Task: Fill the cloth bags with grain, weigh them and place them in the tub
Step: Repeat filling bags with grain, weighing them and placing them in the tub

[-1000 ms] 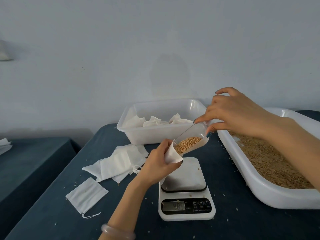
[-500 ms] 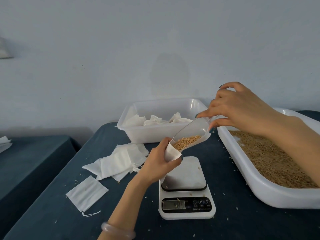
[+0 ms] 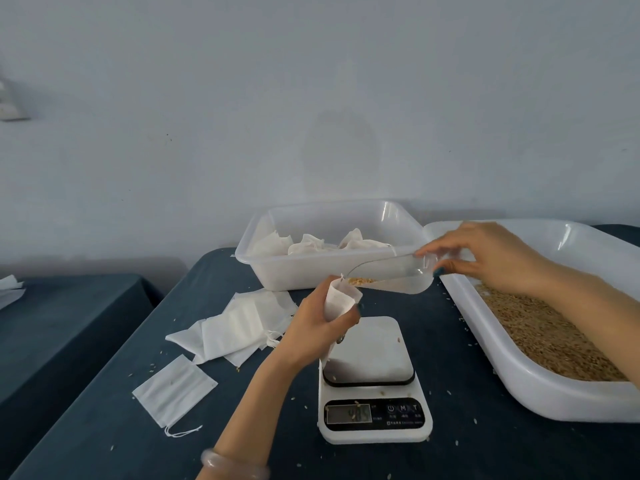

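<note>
My left hand (image 3: 317,327) grips a small white cloth bag (image 3: 341,301), mouth up, just above the white digital scale (image 3: 372,379). My right hand (image 3: 485,256) pinches the rear end of a clear plastic scoop (image 3: 394,273). The scoop lies nearly level, its tip at the bag's mouth, with only a little grain (image 3: 360,280) at that tip. A clear tub (image 3: 311,271) behind the scale holds several filled bags (image 3: 311,242). The large white tray (image 3: 540,389) on the right holds loose grain (image 3: 543,330).
Flat empty bags (image 3: 235,327) lie in a pile left of the scale, and one more empty bag (image 3: 175,388) sits nearer me. Stray grains dot the dark blue tablecloth (image 3: 114,410). A second dark table (image 3: 52,317) stands at the left. A wall is close behind.
The scoop has emptied most of its grain into the bag and dropped from a steep tilt to nearly level. My right hand moved down and right. My left hand kept its hold.
</note>
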The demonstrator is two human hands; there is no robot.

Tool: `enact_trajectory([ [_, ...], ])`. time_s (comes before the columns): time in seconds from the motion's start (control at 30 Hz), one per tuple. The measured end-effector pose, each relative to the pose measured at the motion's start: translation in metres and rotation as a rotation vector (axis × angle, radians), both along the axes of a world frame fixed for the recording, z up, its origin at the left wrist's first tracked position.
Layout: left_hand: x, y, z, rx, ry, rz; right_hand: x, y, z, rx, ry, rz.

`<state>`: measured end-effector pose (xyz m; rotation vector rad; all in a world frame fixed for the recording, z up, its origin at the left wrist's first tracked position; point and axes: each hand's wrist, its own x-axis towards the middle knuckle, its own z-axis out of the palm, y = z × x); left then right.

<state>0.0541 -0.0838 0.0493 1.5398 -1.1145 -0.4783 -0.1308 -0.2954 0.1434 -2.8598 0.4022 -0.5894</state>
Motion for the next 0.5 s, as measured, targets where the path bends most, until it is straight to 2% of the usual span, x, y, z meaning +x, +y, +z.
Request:
enact_trajectory([
  [0.07, -0.001, 0.001, 0.001, -0.027, 0.025, -0.054, -0.002, -0.007, -0.016, 0.18, 0.02, 0.0],
  [0.2, 0.0, 0.001, 0.003, -0.086, 0.045, -0.116, -0.005, -0.012, -0.032, 0.536, -0.092, -0.012],
  [0.33, 0.005, 0.0, 0.006, -0.125, -0.002, -0.072, -0.012, -0.023, -0.033, 0.642, -0.2, -0.186],
  [0.43, 0.008, 0.0, 0.008, -0.097, -0.198, 0.044, -0.016, -0.033, -0.036, 0.638, -0.243, -0.339],
  [0.5, 0.01, 0.0, 0.01, -0.097, -0.301, 0.125, -0.021, -0.042, -0.04, 0.576, -0.199, -0.44],
])
